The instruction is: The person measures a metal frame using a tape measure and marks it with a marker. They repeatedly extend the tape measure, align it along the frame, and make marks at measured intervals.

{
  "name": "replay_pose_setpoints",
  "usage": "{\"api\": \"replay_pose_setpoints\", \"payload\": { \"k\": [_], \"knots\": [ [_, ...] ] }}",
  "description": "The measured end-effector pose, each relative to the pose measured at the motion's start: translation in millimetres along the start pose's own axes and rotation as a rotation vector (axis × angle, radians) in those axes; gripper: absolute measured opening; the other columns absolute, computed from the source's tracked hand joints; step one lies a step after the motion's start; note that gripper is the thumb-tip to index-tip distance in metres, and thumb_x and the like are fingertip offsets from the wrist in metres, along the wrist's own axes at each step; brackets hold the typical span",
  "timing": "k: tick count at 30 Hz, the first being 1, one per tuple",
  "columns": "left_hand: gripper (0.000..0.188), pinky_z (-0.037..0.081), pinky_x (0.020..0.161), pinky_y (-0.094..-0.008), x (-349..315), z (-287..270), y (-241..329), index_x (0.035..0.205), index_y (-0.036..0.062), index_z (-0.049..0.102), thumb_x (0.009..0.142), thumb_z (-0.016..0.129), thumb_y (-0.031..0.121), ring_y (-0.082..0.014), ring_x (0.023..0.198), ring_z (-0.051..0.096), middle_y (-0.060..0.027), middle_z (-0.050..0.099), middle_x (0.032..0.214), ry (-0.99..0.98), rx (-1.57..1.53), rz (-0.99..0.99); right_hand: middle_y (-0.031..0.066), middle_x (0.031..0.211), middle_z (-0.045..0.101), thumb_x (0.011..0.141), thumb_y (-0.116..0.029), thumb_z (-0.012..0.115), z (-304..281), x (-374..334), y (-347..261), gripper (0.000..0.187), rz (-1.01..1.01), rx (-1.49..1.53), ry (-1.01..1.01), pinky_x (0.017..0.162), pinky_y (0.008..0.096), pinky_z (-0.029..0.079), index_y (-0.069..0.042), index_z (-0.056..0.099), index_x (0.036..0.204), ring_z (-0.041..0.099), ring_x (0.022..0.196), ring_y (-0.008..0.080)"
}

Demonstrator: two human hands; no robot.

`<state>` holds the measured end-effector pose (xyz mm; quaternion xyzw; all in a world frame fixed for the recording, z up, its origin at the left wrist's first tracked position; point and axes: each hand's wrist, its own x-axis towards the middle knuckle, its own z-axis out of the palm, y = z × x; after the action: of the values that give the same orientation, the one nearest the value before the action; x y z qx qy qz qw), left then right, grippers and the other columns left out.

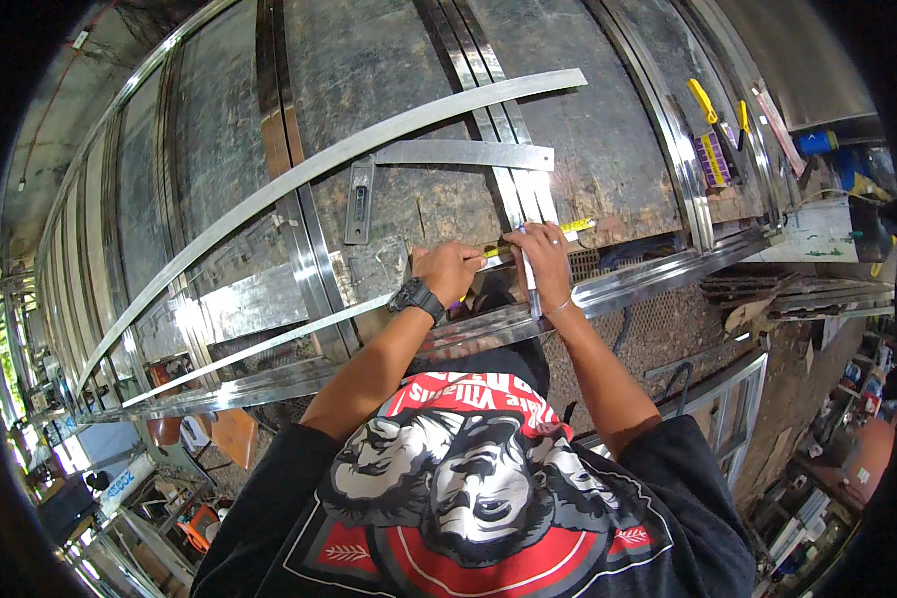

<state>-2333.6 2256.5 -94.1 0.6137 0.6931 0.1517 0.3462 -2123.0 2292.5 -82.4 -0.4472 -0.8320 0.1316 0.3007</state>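
My left hand (448, 271), with a black watch on its wrist, is closed around a tape measure, its purple and yellow case (455, 303) mostly hidden beneath the hand. From there the yellow tape blade (576, 226) runs rightward, passing under my right hand (544, 251). That hand grips a slim white marker (529, 271), held nearly upright in view; its tip is hidden by the fingers. A thin metal strip (269, 343) reaches from the far left up to my left hand. Just beyond my hands lies a metal square (463, 152) with a grey handle.
A long flat metal bar (319, 164) lies diagonally across the shiny metal frame (698, 199) over a dark worn board (369, 60). Yellow-handled tools (703, 102) and a purple box (711, 159) sit at right. Another metal frame (728, 394) stands lower right.
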Motion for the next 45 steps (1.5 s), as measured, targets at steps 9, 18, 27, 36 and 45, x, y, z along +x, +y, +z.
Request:
{"api": "replay_pose_setpoints", "payload": {
  "k": [9,18,27,36,45],
  "knots": [
    [0.073,0.049,0.093,-0.0524,-32,-31,12,0.138,0.0069,0.058,0.08,0.085,0.043,-0.0438,0.111,0.065,-0.0193,0.065,0.121,0.069,0.259,0.294,0.0103,0.106,0.065,0.079,0.003,0.073,8,-1,7,0.044,-0.027,0.011,0.03,0.112,0.052,0.039,-0.013,0.063,0.119,0.062,0.112,0.0333],
    [0.047,0.053,0.091,-0.0534,-58,-59,-31,0.125,0.0079,0.068,0.084,0.072,0.031,-0.0429,0.105,0.069,-0.0203,0.073,0.114,0.085,0.147,0.031,0.0102,0.098,0.065,0.078,0.011,0.07,11,-2,12,0.042,-0.046,0.071,0.066,0.113,0.0508,0.039,-0.011,0.063,0.113,0.064,0.104,0.0315],
    [0.021,0.053,0.083,-0.0476,-123,-134,-137,0.101,0.0088,0.078,0.089,0.079,0.026,-0.0374,0.092,0.067,-0.0153,0.066,0.098,0.237,0.161,0.078,0.0081,0.096,0.063,0.078,0.008,0.07,9,2,7,0.04,-0.013,0.092,0.032,0.113,0.051,0.037,-0.01,0.063,0.113,0.064,0.1,0.0301],
    [0.02,0.051,0.082,-0.0468,-130,-124,-144,0.096,0.0091,0.08,0.088,0.081,0.028,-0.0352,0.093,0.064,-0.0139,0.064,0.096,0.248,0.143,0.021,0.007,0.097,0.061,0.079,0.004,0.07,6,0,7,0.041,-0.004,0.124,0.028,0.113,0.0505,0.036,-0.01,0.065,0.118,0.062,0.103,0.0297],
    [0.019,0.049,0.08,-0.0469,-123,-116,-172,0.094,0.0155,0.082,0.085,0.083,0.033,-0.0329,0.092,0.062,-0.0098,0.064,0.092,0.104,0.197,-0.008,0.0072,0.098,0.062,0.077,0.004,0.07,2,0,1,0.043,0.016,0.133,0.019,0.112,0.0503,0.036,-0.01,0.065,0.118,0.061,0.104,0.0303]
  ]
}}
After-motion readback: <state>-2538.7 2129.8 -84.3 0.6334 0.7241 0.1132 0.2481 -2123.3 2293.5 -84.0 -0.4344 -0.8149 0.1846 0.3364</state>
